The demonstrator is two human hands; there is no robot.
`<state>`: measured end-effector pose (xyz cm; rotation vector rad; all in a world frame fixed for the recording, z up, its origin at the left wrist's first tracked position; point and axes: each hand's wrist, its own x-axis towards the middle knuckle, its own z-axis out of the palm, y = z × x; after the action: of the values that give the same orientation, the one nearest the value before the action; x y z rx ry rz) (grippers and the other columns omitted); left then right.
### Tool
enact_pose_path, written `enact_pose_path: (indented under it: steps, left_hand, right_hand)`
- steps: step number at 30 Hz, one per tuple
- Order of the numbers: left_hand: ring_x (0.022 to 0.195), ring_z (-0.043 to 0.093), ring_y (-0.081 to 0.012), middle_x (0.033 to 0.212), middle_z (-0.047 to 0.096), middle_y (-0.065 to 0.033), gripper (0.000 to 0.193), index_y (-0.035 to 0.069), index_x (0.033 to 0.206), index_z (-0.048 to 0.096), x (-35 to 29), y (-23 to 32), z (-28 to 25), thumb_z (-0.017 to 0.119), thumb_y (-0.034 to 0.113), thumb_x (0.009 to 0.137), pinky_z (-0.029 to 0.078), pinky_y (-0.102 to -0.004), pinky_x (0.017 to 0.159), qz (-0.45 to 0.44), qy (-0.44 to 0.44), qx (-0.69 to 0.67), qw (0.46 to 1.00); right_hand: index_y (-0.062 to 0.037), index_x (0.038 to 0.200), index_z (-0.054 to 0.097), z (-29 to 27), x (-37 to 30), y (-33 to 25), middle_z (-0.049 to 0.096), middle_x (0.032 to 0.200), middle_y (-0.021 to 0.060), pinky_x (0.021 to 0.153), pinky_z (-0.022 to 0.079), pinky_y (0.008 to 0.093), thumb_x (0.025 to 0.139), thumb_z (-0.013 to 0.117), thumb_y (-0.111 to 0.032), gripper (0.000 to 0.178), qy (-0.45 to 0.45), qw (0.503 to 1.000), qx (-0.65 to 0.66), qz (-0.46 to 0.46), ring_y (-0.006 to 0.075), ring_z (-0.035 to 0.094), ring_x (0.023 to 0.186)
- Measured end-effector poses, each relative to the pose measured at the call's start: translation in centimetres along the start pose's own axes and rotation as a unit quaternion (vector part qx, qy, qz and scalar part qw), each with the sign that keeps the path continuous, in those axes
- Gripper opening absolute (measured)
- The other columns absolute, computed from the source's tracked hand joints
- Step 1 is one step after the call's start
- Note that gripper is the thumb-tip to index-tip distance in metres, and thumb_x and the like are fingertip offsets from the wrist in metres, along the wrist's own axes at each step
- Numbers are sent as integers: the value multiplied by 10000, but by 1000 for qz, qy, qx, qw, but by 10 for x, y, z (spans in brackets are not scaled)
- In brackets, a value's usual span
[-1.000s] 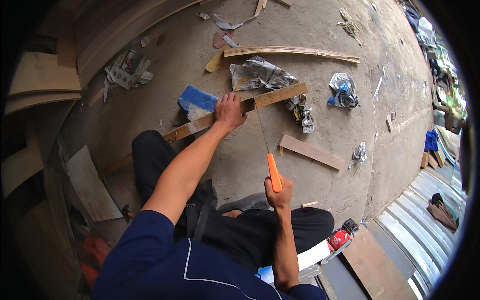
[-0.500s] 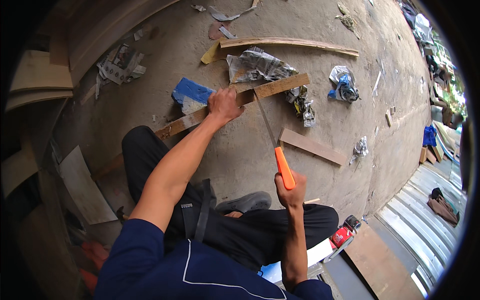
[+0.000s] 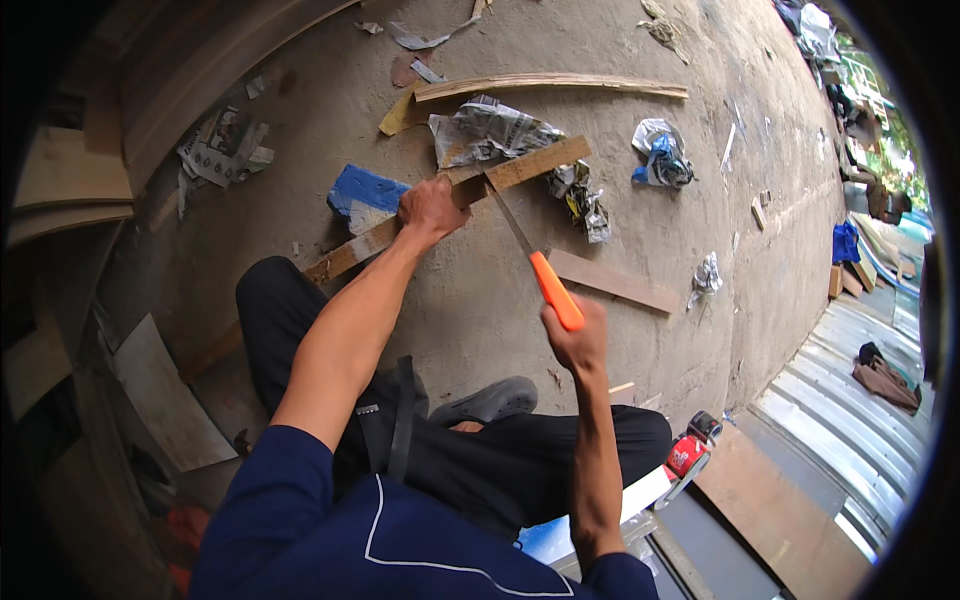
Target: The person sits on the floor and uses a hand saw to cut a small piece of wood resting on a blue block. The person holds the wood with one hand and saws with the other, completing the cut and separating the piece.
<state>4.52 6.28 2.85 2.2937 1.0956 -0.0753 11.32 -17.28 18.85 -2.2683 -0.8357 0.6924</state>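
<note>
The right hand point(image 3: 580, 335) had its grip wrapped around the smooth, tapered orange handle of a handsaw point(image 3: 541, 268), whose slim metal blade met a rough-grained, rectangular wooden batten point(image 3: 541, 162). The left hand point(image 3: 430, 208) had its grip clasped over the batten, just beside a chipped blue-and-white block point(image 3: 365, 197). The batten slanted across the gritty concrete floor point(image 3: 460, 325), with crinkled newspaper point(image 3: 490, 130) beyond it and 1 flat brown board point(image 3: 612, 281) right of the blade.
</note>
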Motion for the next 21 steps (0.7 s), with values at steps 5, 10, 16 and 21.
enact_pose_path:
  steps: [5,10,16,21]
  left_hand:
    - [835,684,-374,871,695,-203,445,16,936,670,-2,-4,5,773,356,669,551,-444,737,19,11,-1,1000]
    - [882,675,-377,921,692,-202,474,18,972,653,-4,-2,7,766,369,675,542,-446,773,-9,0,0,1000]
    - [899,675,-359,943,691,-200,478,22,960,659,-1,-7,3,756,394,676,542,-442,786,-18,-12,20,1000]
    - [870,680,-359,899,698,-189,459,30,943,667,0,-3,7,757,386,669,542,-448,771,-18,-17,13,1000]
  right_hand:
    - [15,664,571,2,-12,-10,525,563,186,507,426,357,764,641,-150,205,-8,1000,-8,2,287,535,476]
    - [21,653,544,-14,-11,-12,475,530,144,494,396,338,768,626,-138,212,6,999,24,33,211,482,457]
    - [25,671,559,-34,-15,-11,492,543,180,514,415,368,770,625,-179,236,-26,999,13,18,269,508,465]
    - [19,672,580,8,30,-8,527,563,194,536,439,391,763,643,-190,237,-17,998,-45,-36,319,549,497]
